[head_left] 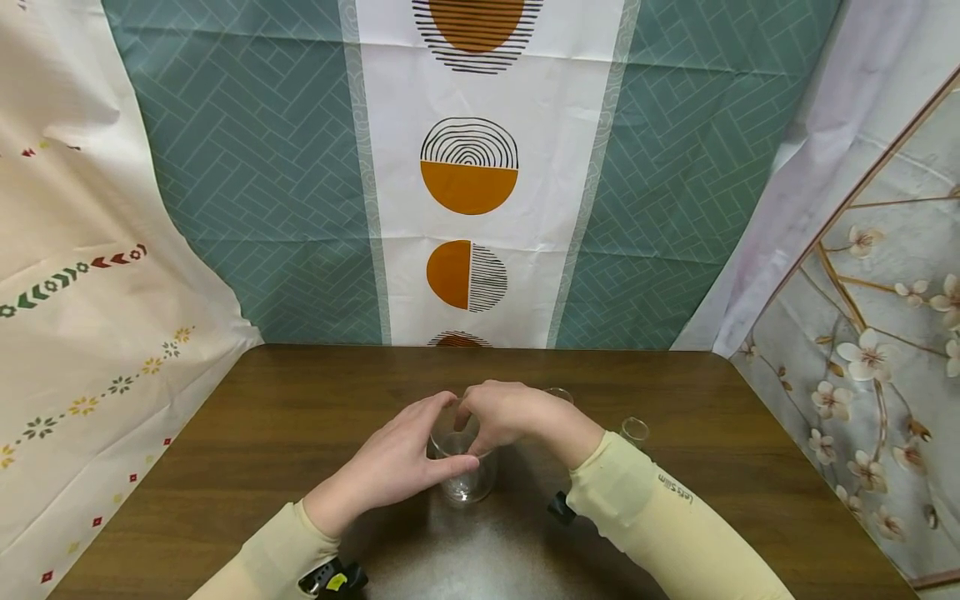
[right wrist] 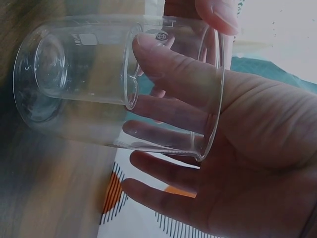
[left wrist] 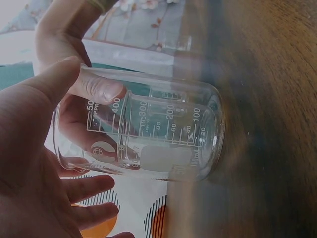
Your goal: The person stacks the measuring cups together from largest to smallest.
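A large clear glass beaker (head_left: pixel 483 482) with white volume marks stands upright on the brown table. Inside it is a smaller glass beaker (right wrist: pixel 91 67), low down near the base. My left hand (head_left: pixel 405 454) grips the large beaker near its rim, thumb on the near side and index finger on the far side. In the left wrist view the other left fingers (left wrist: pixel 94 213) are spread out. From above, my right hand (head_left: pixel 504 412) reaches into the large beaker. Its thumb and index finger pinch the small beaker at its rim; the exact contact is blurred by the glass.
Beyond my right forearm stands a small glass vessel (head_left: pixel 634 430). Another glass rim (head_left: pixel 558 392) shows partly behind the right wrist. A patterned cloth (head_left: pixel 468 192) hangs along the table's back edge, with more cloth at both sides.
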A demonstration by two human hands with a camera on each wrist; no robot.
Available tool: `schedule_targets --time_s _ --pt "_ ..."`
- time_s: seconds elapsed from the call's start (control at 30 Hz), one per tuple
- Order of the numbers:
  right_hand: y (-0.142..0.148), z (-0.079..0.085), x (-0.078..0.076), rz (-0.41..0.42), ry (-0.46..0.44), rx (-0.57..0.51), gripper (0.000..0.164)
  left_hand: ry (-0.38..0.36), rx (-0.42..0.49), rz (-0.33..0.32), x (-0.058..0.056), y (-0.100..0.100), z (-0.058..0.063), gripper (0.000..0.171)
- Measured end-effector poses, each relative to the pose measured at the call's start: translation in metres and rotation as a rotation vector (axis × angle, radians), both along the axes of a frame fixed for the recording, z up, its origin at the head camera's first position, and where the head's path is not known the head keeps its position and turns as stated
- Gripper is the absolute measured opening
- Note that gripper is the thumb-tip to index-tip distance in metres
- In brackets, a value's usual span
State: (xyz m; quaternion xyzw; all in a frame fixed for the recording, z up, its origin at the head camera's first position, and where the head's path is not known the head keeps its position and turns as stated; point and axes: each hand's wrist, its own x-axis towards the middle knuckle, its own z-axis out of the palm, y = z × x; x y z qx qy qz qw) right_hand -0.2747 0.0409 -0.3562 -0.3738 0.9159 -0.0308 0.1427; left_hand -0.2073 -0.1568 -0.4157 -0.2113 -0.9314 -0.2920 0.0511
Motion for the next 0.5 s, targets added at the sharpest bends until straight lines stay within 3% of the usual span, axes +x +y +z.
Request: schedule_targets --time_s 0.3,0.5 --pt "0.008 -0.002 0.001 -0.007 0.006 -0.045 0.045 -0.003 -0.004 -0.001 0.000 0.001 0.000 0.088" --pt "0.016 -0.002 0.002 -0.027 -0.008 -0.133 0.045 -0.011 -0.005 0.006 0.000 0.002 0.000 0.092"
